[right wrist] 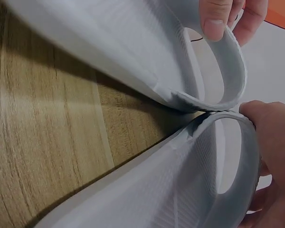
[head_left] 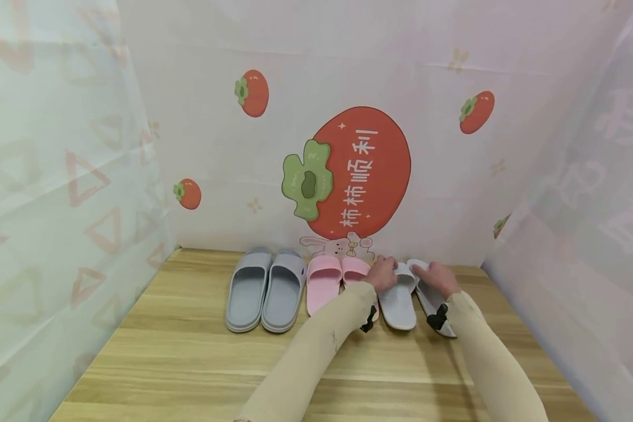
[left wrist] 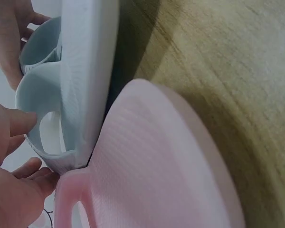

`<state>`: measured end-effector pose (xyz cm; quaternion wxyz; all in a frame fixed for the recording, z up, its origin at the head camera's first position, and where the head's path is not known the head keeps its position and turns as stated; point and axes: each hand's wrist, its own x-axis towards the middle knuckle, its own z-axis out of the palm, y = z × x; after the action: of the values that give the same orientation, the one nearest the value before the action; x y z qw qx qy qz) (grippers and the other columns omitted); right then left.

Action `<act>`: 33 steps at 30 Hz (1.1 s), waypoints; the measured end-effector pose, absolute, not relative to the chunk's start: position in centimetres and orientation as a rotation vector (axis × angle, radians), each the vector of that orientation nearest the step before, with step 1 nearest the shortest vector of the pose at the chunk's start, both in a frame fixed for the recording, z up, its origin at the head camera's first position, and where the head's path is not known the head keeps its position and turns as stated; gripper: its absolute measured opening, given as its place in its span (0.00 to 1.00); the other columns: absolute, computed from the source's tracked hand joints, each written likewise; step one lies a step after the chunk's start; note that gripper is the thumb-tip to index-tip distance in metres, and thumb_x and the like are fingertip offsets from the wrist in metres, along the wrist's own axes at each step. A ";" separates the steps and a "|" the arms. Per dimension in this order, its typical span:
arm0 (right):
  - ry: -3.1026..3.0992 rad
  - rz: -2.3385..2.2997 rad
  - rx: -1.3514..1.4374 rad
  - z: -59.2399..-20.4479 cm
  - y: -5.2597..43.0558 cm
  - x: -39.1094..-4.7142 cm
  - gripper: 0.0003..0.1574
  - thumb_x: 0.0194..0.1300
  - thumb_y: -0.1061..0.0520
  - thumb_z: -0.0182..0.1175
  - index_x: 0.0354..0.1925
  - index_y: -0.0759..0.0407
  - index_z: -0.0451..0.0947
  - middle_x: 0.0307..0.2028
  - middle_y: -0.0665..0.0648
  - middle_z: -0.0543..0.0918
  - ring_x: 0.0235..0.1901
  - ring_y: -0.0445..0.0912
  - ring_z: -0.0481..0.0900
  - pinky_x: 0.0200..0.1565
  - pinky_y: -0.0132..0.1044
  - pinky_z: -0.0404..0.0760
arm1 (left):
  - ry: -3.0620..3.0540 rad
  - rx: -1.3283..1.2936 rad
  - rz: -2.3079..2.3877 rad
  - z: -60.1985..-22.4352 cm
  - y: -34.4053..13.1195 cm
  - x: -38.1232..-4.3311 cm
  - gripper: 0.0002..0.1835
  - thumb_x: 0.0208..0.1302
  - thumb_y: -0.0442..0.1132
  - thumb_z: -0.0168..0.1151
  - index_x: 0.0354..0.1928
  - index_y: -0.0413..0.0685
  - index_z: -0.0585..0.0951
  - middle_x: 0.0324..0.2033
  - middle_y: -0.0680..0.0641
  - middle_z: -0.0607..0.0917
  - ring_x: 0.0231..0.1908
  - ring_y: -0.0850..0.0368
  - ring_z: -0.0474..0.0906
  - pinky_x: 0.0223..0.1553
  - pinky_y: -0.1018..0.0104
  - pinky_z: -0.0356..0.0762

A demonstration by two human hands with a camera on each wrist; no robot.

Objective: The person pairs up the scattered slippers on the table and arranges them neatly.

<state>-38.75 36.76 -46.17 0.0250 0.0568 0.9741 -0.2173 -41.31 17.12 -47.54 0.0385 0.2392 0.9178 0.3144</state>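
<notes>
A pair of light grey slippers stands at the right end of a row, toes toward the back wall. My left hand (head_left: 382,274) pinches the strap of the left light grey slipper (head_left: 398,302), thumb on the strap's edge. The right light grey slipper (head_left: 427,293) lies slanted, heel out to the right, with my right hand (head_left: 436,278) gripping its strap from the outside. In the right wrist view the two straps meet near the toes, while the soles spread apart toward the heels. Beside the left one, a pink slipper (left wrist: 152,161) sits right against it in the left wrist view.
Left of my hands, another pink slipper (head_left: 323,287) and a pair of darker grey slippers (head_left: 248,296) line the back edge of the wood-grain surface (head_left: 190,363). Printed white cloth walls (head_left: 206,135) close off the back and both sides.
</notes>
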 end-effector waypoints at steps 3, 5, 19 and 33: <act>3.016 -0.678 0.177 -46.1 36.7 -38.7 0.48 0.72 0.37 0.43 0.58 0.84 0.64 0.54 0.83 0.73 0.49 0.67 0.77 0.48 0.57 0.77 | 2.806 0.720 0.992 -47.4 17.1 -41.2 0.16 0.67 0.42 0.61 0.55 0.50 0.76 0.52 0.47 0.72 0.44 0.59 0.72 0.50 0.68 0.76; 3.020 -0.672 0.182 -46.1 36.7 -38.6 0.47 0.73 0.38 0.42 0.59 0.84 0.63 0.56 0.83 0.71 0.52 0.70 0.75 0.52 0.59 0.76 | 2.790 0.701 1.016 -47.4 17.1 -41.1 0.15 0.67 0.41 0.61 0.54 0.51 0.76 0.52 0.47 0.72 0.44 0.59 0.72 0.50 0.67 0.76; 3.037 -0.739 0.086 -45.9 35.7 -38.9 0.39 0.75 0.44 0.39 0.56 0.81 0.68 0.51 0.80 0.75 0.48 0.66 0.77 0.50 0.57 0.76 | 2.843 0.694 0.944 -47.6 16.1 -41.9 0.17 0.64 0.40 0.62 0.54 0.49 0.76 0.51 0.45 0.73 0.44 0.57 0.72 0.47 0.68 0.75; 3.035 -0.633 0.042 -43.8 35.5 -38.3 0.43 0.75 0.45 0.38 0.65 0.85 0.55 0.64 0.84 0.62 0.63 0.75 0.63 0.64 0.63 0.66 | 2.793 0.846 0.936 -46.0 15.1 -41.1 0.18 0.68 0.42 0.57 0.59 0.50 0.76 0.57 0.45 0.75 0.53 0.59 0.71 0.55 0.69 0.73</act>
<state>-38.26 35.54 -43.81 0.0203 0.0136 0.9786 -0.2041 -41.05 15.09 -46.00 0.0385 0.2759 0.9106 0.3053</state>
